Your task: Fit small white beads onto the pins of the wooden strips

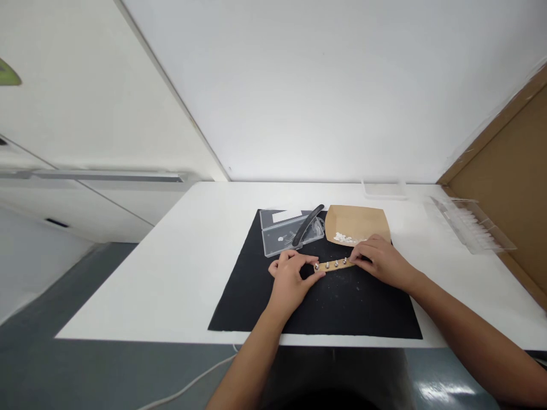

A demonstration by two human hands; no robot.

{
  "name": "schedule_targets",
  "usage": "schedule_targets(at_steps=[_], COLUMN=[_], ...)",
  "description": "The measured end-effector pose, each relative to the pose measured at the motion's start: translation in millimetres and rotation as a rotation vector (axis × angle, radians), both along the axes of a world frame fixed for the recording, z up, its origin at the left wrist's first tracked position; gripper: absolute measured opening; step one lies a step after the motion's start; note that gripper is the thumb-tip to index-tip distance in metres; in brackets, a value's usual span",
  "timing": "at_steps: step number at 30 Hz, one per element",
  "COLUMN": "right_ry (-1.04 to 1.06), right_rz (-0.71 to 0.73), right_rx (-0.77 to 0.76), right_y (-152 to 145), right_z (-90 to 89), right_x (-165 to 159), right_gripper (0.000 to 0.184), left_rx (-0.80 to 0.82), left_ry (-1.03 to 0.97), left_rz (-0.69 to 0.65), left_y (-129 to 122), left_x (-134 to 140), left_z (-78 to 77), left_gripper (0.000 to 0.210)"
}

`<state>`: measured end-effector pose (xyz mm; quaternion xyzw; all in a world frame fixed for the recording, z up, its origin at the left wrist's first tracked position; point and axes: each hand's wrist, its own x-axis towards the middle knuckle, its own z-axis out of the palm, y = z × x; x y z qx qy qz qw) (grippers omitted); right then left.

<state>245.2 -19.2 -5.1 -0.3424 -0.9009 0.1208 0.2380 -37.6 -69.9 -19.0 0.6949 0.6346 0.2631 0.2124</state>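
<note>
I'm at a plain workroom bench — a bare white rectangular table (171,273) against blank white walls, a black rectangular work mat (342,307) laid on it, and clear plastic parts cases (284,234) at the mat's far edge.

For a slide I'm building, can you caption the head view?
Both hands, left hand and right hand, hold a wooden strip studded with screws on a black mat.

Tray (367,219) behind strip (335,264) (on mat (256,296)).
</note>
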Motion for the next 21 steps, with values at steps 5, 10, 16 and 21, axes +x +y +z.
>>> schedule_targets(at_steps=[5, 10, 16, 21], right_ry=[-0.020, -0.029, -0.005, -0.015], right_rz=[0.003, 0.035, 0.024, -0.035], right_rx=[0.006, 0.002, 0.047, 0.114], right_y=[1.3, 0.4, -4.1, -4.9], right_z=[-2.2, 2.9, 6.5, 3.5], right_x=[1.6, 1.4, -1.3, -6.7], right_gripper=[0.010, 0.009, 0.025, 0.027], left_rx=[-0.004, 0.002, -0.010, -0.017], left_ry=[-0.002, 0.001, -0.015, -0.016], left_rz=[0.003, 0.003, 0.009, 0.007], left_y=[-0.2, -0.2, -0.4, -0.1], left_x=[0.2, 0.5, 0.2, 0.9], left_z=[0.2, -0.1, 0.6, 2.1], left_gripper=[0.028, 0.025, 0.027, 0.026])
